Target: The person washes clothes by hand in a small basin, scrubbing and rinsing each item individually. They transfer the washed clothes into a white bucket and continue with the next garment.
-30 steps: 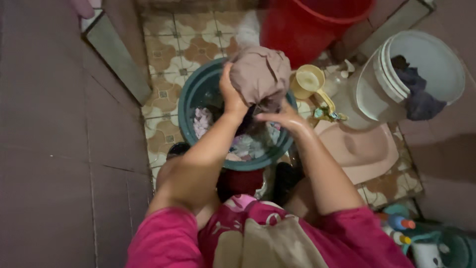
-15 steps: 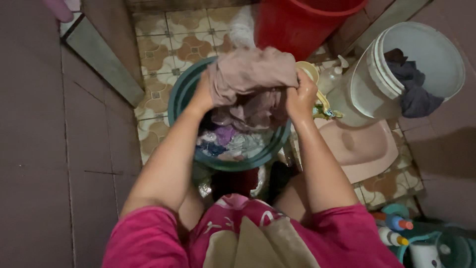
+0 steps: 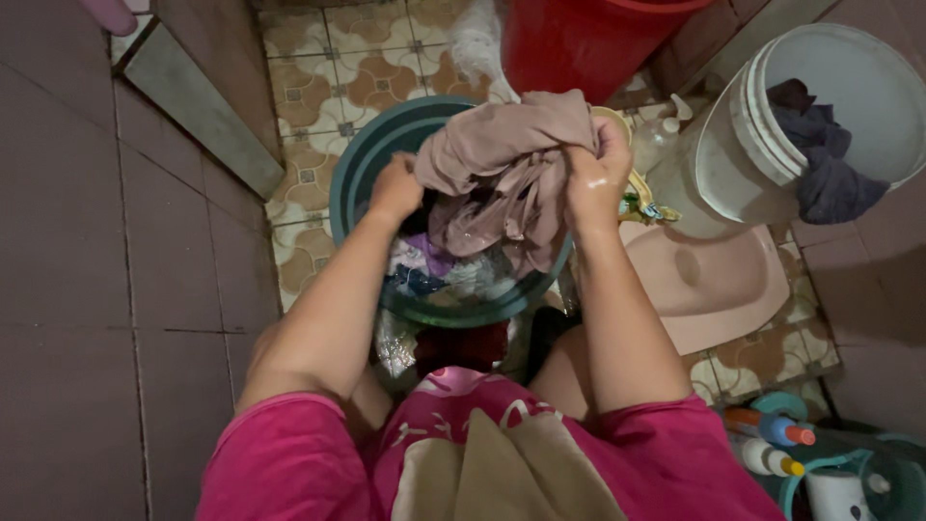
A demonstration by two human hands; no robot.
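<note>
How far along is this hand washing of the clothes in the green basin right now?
Looks done: dark clothes lie in the white bucket. In hand: the left hand and right hand grip a wet brown garment above the green basin. Left: a heap of mixed clothes sits in that basin.

This is a home bathroom used as a washing place. The floor (image 3: 318, 68) has patterned brown and cream tiles, and the walls are tiled too. A pink squat toilet pan (image 3: 709, 285) is set in the floor. Left of the pan stands a green basin (image 3: 357, 183) full of wet clothes. Behind the pan is a red bucket (image 3: 579, 43), and just beside it a white bucket (image 3: 733, 164) with dark cloth inside. A yellow water scoop (image 3: 627, 183) lies near the pan, and plastic bottles (image 3: 772, 439) stand in front of it
</note>
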